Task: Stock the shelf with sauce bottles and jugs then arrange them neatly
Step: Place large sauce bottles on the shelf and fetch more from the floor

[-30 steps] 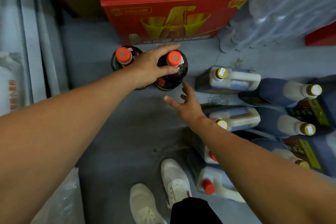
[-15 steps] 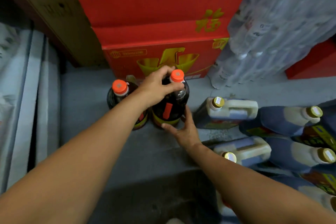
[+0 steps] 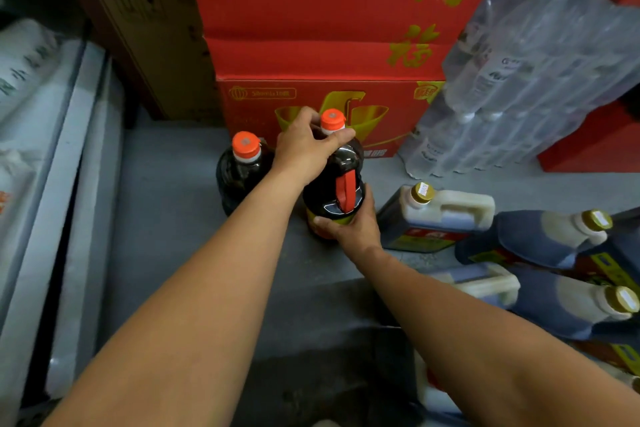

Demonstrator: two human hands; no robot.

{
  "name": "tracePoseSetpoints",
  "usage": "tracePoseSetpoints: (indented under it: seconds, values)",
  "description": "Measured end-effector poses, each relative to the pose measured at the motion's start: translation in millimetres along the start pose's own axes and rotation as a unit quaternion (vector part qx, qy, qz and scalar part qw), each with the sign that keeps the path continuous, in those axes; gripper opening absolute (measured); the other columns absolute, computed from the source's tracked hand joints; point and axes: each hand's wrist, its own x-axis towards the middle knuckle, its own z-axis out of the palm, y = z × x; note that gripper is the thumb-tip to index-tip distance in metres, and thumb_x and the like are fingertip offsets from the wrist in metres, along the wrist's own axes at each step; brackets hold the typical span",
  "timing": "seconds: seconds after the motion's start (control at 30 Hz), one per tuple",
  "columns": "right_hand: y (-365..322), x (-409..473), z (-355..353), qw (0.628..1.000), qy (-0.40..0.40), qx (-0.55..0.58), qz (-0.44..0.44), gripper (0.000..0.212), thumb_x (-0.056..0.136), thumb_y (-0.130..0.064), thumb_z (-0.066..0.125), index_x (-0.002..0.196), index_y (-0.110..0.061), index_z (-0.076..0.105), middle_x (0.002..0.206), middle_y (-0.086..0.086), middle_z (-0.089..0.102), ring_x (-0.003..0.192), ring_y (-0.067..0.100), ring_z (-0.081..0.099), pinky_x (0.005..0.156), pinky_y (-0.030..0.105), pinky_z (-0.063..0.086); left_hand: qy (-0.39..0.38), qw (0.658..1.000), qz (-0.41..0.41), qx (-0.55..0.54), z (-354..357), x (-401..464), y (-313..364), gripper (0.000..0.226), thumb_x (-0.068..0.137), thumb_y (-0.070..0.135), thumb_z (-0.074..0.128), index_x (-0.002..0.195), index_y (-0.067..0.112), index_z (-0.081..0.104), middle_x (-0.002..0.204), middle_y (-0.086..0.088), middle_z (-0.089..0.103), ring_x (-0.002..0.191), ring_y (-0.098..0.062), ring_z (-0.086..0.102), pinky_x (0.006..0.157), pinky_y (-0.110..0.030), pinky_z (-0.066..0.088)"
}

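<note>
Both hands are on a dark sauce bottle (image 3: 341, 184) with an orange cap and a red handle strap, standing on the grey floor. My left hand (image 3: 304, 146) grips its neck and shoulder from above. My right hand (image 3: 353, 224) cups its lower body near the yellow label. A second dark bottle (image 3: 240, 166) with an orange cap stands just left of it, partly hidden by my left forearm. Several white-handled jugs with gold caps (image 3: 436, 215) lie to the right.
Red cartons (image 3: 311, 45) are stacked right behind the bottles. A brown carton (image 3: 145, 31) stands at the back left. Shrink-wrapped clear water bottles (image 3: 519, 80) lean at the back right. Pale sacks and boards (image 3: 41, 149) line the left side. Grey floor (image 3: 166, 218) lies between.
My right hand reached forward and closed on the lower part of the bottle. My left hand kept its hold near the cap. The view tilted up toward the cartons.
</note>
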Motion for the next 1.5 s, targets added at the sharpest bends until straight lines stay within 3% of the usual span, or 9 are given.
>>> tracePoseSetpoints:
  seconds: [0.17,0.3,0.47,0.67,0.9,1.13,1.23,1.4,1.5]
  values:
    - [1.6,3.4,-2.4,1.000,-0.007,0.006,-0.011,0.115,0.057,-0.032,0.096,0.150,-0.034,0.028,0.144,-0.005,0.050,0.132,0.016,0.049,0.114,0.037,0.040,-0.010,1.000,-0.003,-0.028,0.3,2.4,-3.3,0.039,0.084,0.048,0.073,0.109,0.023,0.054,0.100,0.014,0.054,0.093,-0.010,0.050,0.063,-0.022,0.033]
    - [1.9,7.0,-0.8,1.000,-0.006,0.014,-0.015,0.109,0.059,-0.029,0.096,0.146,-0.037,0.031,0.139,-0.009,0.051,0.125,0.011,0.050,0.107,0.029,0.040,-0.028,0.997,-0.022,-0.062,-2.6,12.7,-10.0,0.039,0.085,0.045,0.074,0.113,0.025,0.054,0.115,0.004,0.061,0.104,-0.017,0.056,0.083,-0.034,0.043]
    - [-0.3,7.9,-1.8,1.000,-0.016,0.001,-0.005,0.129,0.048,-0.046,0.094,0.153,-0.033,0.021,0.149,-0.006,0.046,0.135,0.015,0.046,0.117,0.039,0.037,-0.072,0.993,-0.023,-0.092,-4.5,16.8,-11.5,0.034,0.087,0.035,0.074,0.115,0.028,0.056,0.123,0.004,0.062,0.116,-0.018,0.057,0.095,-0.035,0.045]
    - [1.4,4.2,-3.8,1.000,0.015,-0.003,0.005,0.119,0.045,-0.039,0.098,0.145,-0.030,0.034,0.133,-0.009,0.056,0.122,0.014,0.055,0.111,0.040,0.045,-0.130,0.989,-0.022,-0.073,-8.9,10.0,-8.7,0.047,0.090,0.038,0.071,0.134,0.033,0.057,0.138,0.007,0.054,0.127,-0.016,0.046,0.100,-0.033,0.038]
    - [5.7,-2.8,-2.3,1.000,0.020,0.006,0.010,0.118,0.036,-0.055,0.094,0.139,-0.028,0.044,0.126,-0.009,0.064,0.116,0.012,0.062,0.104,0.041,0.051,-0.128,0.991,0.024,-0.029,-1.4,2.8,1.2,0.029,0.087,0.033,0.075,0.113,0.027,0.066,0.118,0.003,0.063,0.108,-0.013,0.055,0.083,-0.026,0.040]
    - [4.2,-8.4,-5.8,0.998,-0.050,0.004,0.027,0.082,0.059,-0.036,0.097,0.128,-0.026,0.054,0.117,-0.012,0.067,0.111,0.009,0.063,0.101,0.037,0.053,-0.051,0.996,0.015,0.070,9.9,13.6,1.8,0.047,0.079,0.057,0.075,0.117,0.031,0.066,0.122,-0.001,0.063,0.120,-0.026,0.053,0.100,-0.046,0.046]
    - [6.4,-8.5,-5.9,0.998,-0.058,0.023,0.026,0.092,0.061,-0.036,0.095,0.139,-0.023,0.048,0.128,-0.008,0.063,0.120,0.012,0.059,0.105,0.037,0.050,-0.044,0.994,-0.005,0.096,13.5,14.7,3.3,0.052,0.076,0.064,0.072,0.118,0.035,0.064,0.129,-0.002,0.059,0.126,-0.029,0.048,0.102,-0.050,0.044]
    - [3.6,-5.8,6.6,0.991,-0.091,0.093,0.031,0.098,0.069,-0.020,0.093,0.149,-0.024,0.037,0.138,-0.005,0.058,0.126,0.010,0.056,0.108,0.034,0.047,-0.048,0.994,-0.057,-0.074,7.7,17.5,-6.9,0.037,0.085,0.051,0.072,0.114,0.031,0.063,0.118,0.005,0.062,0.112,-0.018,0.059,0.091,-0.036,0.049]
    - [3.1,-2.4,10.9,0.986,-0.108,0.120,0.047,0.103,0.069,-0.016,0.092,0.152,-0.026,0.031,0.140,-0.004,0.056,0.128,0.013,0.054,0.110,0.036,0.045,-0.067,0.988,-0.080,-0.115,4.0,20.2,-10.6,0.039,0.088,0.049,0.069,0.122,0.030,0.062,0.121,0.002,0.064,0.111,-0.020,0.061,0.099,-0.043,0.050]
